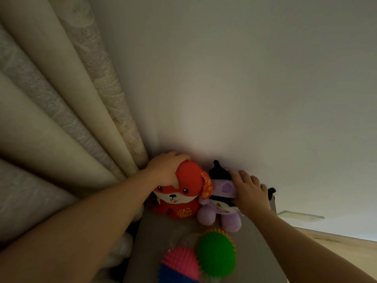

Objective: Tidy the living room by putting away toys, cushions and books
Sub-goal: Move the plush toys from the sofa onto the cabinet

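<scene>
Spiky balls [217, 252]; left hand [165, 170] grips red dog [180, 198], right hand [251, 194] purple doll [212, 214].

Surface: you are looking down on a grey-brown top [152, 242] standing against the wall [224, 99].
Back: a red plush dog [179, 201] and a purple plush toy [214, 213] are sitting touching.
Front: a green spiky ball [216, 254], a pink spiky ball [181, 262] and a blue spiky ball [173, 277] are lying bunched together.

Dim, soft-focus view, pale glow on the wall [204, 119], wide-angle bending at edges
</scene>
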